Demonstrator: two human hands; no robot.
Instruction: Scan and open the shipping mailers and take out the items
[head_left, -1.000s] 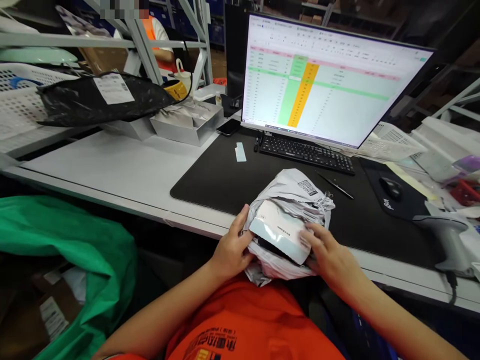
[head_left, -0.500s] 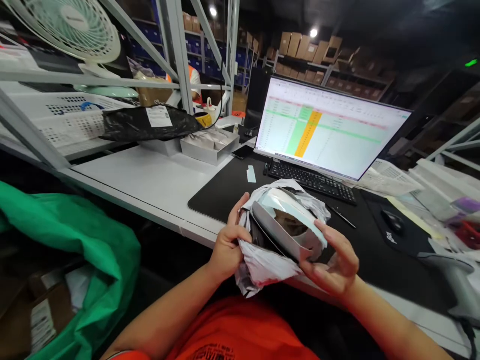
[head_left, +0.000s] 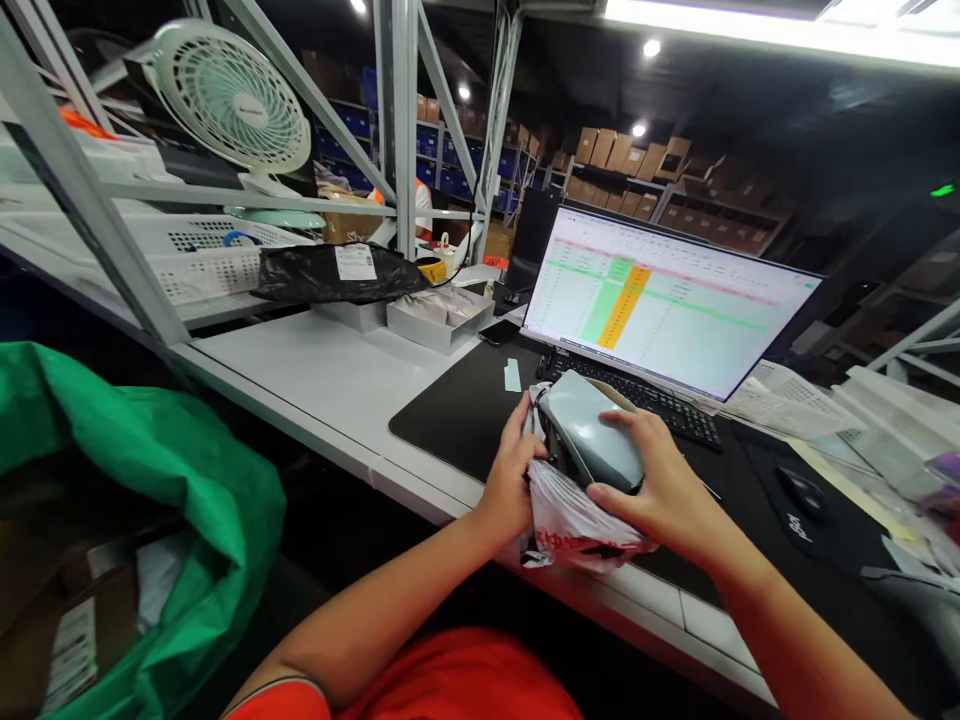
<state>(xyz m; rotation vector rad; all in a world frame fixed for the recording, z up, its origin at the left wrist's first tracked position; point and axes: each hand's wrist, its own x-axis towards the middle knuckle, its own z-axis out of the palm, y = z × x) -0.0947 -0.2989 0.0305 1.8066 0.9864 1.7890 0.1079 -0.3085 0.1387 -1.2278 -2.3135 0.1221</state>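
Note:
A glossy pale blue box point(head_left: 592, 425) sits tilted, partly inside a crumpled white plastic mailing bag point(head_left: 581, 525) with red print. My left hand point(head_left: 512, 485) is closed on the bag's edge at the left, its thumb by the opening. Across the box's near right end my right hand point(head_left: 664, 485) has its fingers and thumb gripping the box. Both are held over the front of a black desk mat point(head_left: 450, 415). The far side of the box is hidden from me.
Behind the hands stand a keyboard point(head_left: 690, 425) and a monitor point(head_left: 667, 300). A mouse point(head_left: 802, 492) lies to the right. Left on the desk are an open box point(head_left: 450, 325) and a black parcel point(head_left: 307, 275). A green sack point(head_left: 217, 500) with cartons stands at lower left.
The box has risen and turned in the bag, showing its smooth pale blue face instead of its torn open side. My right hand has moved from its edge onto it. The view has shifted.

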